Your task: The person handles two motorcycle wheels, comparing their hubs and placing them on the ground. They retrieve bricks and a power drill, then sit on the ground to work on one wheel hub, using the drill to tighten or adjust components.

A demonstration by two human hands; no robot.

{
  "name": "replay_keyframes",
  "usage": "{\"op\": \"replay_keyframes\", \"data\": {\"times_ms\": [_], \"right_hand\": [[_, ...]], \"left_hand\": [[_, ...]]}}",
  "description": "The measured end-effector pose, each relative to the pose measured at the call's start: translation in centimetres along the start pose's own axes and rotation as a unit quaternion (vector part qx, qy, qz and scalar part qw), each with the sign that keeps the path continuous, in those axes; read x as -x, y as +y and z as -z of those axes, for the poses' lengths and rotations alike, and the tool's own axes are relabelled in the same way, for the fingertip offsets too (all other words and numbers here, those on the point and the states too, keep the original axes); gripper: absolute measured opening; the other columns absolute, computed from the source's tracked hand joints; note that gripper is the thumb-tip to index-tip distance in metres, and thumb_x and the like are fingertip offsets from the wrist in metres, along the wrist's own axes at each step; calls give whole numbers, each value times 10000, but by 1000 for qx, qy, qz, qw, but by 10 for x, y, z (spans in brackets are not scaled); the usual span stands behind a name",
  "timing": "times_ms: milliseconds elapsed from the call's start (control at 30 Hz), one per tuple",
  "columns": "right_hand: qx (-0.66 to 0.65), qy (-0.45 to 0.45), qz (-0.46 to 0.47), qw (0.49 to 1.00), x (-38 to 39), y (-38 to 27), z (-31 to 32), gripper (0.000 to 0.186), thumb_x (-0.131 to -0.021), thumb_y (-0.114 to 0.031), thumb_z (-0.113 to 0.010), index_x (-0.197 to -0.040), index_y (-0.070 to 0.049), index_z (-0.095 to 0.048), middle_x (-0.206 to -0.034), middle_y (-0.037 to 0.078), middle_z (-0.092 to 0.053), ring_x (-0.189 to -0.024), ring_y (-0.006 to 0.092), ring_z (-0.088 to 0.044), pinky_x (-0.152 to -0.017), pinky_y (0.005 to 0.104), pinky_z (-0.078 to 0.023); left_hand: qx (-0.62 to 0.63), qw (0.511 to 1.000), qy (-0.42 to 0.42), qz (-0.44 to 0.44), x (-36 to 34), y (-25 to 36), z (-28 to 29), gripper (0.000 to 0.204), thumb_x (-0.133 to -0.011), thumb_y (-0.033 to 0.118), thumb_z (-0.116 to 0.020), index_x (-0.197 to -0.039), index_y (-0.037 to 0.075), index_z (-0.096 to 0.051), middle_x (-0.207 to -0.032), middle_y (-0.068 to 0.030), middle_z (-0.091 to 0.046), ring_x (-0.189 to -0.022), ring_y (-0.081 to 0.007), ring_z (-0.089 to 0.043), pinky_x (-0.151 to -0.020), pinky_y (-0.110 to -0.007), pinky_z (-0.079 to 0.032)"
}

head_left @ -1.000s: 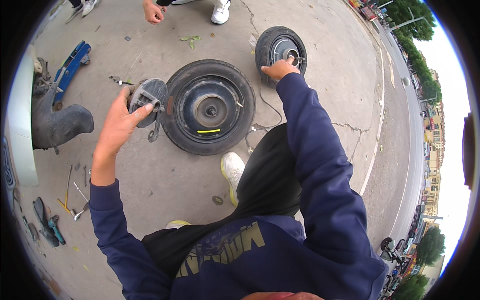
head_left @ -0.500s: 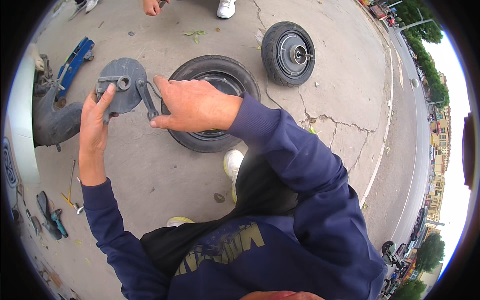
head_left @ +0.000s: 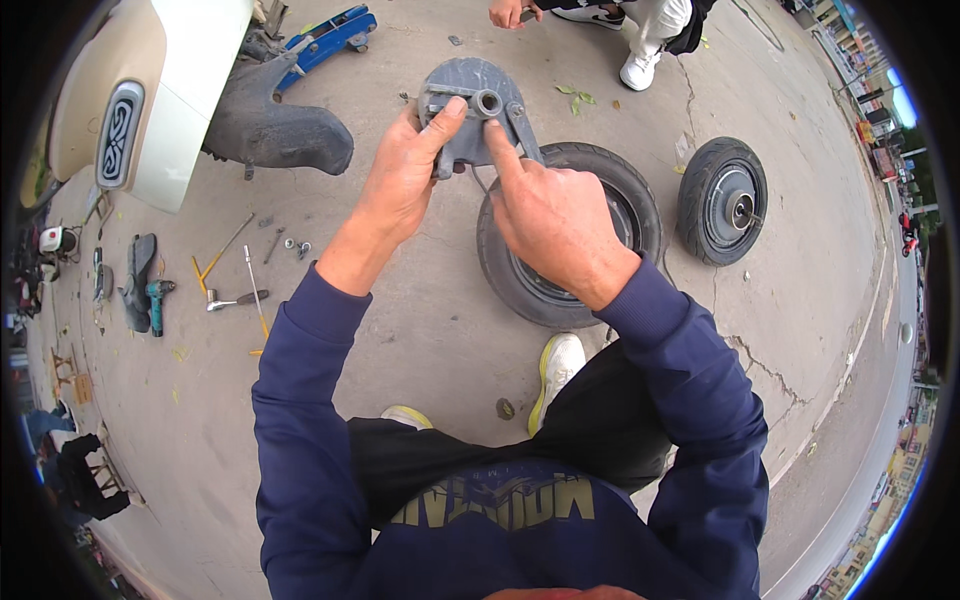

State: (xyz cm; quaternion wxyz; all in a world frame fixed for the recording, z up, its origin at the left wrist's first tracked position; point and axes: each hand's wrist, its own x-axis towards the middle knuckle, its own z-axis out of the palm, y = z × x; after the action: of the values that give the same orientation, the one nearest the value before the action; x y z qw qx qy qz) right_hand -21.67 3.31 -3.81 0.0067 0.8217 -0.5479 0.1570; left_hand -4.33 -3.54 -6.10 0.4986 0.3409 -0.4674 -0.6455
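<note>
Up in front of me is a round grey brake drum plate (head_left: 465,80) with a hub hole and a lever arm on its right side. My left hand (head_left: 395,180) grips its lower left edge, thumb across the face. The index finger of my right hand (head_left: 560,215) is stretched out, its tip at the plate just below the hub hole. The other fingers of that hand are curled and partly hidden; I see nothing held in them. Behind the right hand a wheel with a black tyre (head_left: 648,215) lies flat on the pavement.
Another wheel (head_left: 705,200) rests at the right. At the left are a pale scooter body (head_left: 185,80), a blue metal frame (head_left: 330,40), a teal power drill (head_left: 157,305), a ratchet (head_left: 240,300) and several wrenches. Someone crouches at the top, with a hand (head_left: 515,12) showing.
My view has turned leftward, bringing more of the scooter and tools in. My right hand has left the lever arm and now points at the plate near its hub hole.
</note>
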Motion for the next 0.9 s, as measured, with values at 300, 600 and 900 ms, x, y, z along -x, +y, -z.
{"op": "replay_keyframes", "data": {"times_ms": [300,600,900], "right_hand": [[-59,35,56,996,-3,-22,-6,706,-887,-199,-687,-1449,119,-402,-739,122,-679,-586,292,-686,-480,408,-512],[-58,-110,32,992,2,-29,-14,792,-879,-187,-684,-1481,168,-312,-756,141,-667,-580,287,-676,-481,409,-510],[-120,20,51,991,1,-36,-22,781,-867,-201,-687,-1452,191,-350,-795,186,-681,-594,295,-686,-503,414,-522]], "left_hand": [[29,998,50,30,-3,6,17,295,-1041,319,-656,-1219,85,-644,-1111,-5,-682,-1038,-99,-625,-911,-319,-491],[-2,997,66,35,-4,8,18,358,-1013,322,-696,-1265,77,-631,-1145,-6,-679,-1066,-105,-620,-929,-322,-477],[-8,998,63,21,-8,3,24,394,-1008,279,-707,-1309,45,-605,-1168,5,-657,-1080,-85,-601,-930,-284,-471]]}}
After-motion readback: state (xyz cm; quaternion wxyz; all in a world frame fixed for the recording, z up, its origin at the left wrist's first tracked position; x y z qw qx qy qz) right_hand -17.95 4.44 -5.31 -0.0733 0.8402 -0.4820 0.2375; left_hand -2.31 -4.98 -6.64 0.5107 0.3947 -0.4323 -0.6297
